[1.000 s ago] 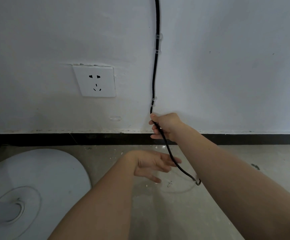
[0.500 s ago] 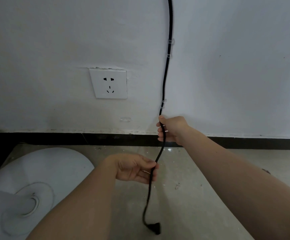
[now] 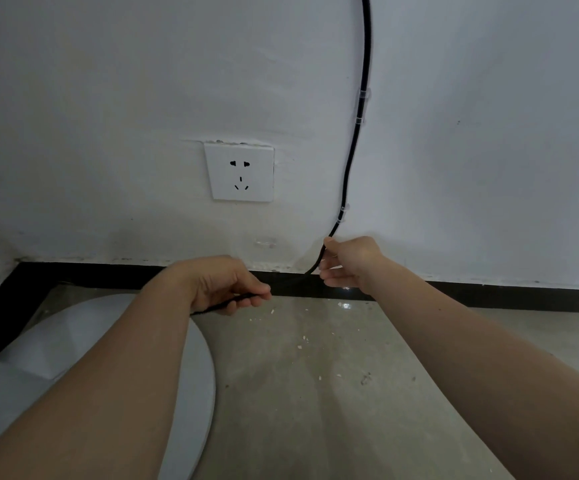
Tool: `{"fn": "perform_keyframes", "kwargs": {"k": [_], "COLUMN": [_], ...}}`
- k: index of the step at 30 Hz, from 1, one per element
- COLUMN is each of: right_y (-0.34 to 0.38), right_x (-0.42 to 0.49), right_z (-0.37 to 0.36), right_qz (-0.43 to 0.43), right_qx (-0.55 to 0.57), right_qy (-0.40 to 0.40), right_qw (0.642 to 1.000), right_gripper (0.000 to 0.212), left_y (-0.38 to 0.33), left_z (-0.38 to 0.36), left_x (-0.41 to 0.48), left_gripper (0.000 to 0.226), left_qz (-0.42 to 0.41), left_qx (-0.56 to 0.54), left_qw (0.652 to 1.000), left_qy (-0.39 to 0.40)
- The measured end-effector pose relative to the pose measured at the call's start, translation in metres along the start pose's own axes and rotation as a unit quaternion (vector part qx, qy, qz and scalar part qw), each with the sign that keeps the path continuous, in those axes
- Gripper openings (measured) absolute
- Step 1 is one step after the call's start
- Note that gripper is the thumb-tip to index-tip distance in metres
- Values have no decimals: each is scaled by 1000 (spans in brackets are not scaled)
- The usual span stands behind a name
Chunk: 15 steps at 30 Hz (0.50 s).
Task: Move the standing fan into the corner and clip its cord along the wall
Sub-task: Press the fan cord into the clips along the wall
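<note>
The thin black power cord (image 3: 350, 161) ran down the white wall (image 3: 108, 81) through two clear plastic clips (image 3: 342, 213) — pinched below them by the right hand (image 3: 348, 261), its slack closed in the left hand (image 3: 224, 284) — above the round white fan base (image 3: 83, 337) in the floor's left corner.

Bare room corner (likely a home), wall socket (image 3: 239, 172), concrete floor (image 3: 315, 393)

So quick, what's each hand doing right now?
Left hand: closed around the black cord, low near the floor.
Right hand: pinching the same cord just below the lowest wall clip.
</note>
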State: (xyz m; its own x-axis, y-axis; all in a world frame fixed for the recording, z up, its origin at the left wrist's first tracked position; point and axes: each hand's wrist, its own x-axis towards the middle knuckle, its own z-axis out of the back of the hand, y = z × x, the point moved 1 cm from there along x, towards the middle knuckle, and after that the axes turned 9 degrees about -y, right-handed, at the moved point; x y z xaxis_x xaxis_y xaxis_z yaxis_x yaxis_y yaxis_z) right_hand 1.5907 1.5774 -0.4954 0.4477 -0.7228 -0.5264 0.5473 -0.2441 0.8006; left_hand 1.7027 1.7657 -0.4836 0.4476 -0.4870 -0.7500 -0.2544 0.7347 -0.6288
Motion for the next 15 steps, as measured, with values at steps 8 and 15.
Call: {"fn": "perform_keyframes", "kwargs": {"k": [8,15], "right_y": [-2,-13], "right_x": [-6,-6], "right_z": [-5,-45], "right_qz": [5,-15], "right_qx": [-54,49], "right_qy": [31,28], "right_qw": [998,998], "right_gripper": [30,25], "left_y": [-18,-16], "left_z": [-2,2], "left_x": [-1,3], "left_gripper": [13,26], "left_qz": [-73,-99], "left_qx": [146,165], "left_qw": [976,960], "left_qy": [-144,-201]}}
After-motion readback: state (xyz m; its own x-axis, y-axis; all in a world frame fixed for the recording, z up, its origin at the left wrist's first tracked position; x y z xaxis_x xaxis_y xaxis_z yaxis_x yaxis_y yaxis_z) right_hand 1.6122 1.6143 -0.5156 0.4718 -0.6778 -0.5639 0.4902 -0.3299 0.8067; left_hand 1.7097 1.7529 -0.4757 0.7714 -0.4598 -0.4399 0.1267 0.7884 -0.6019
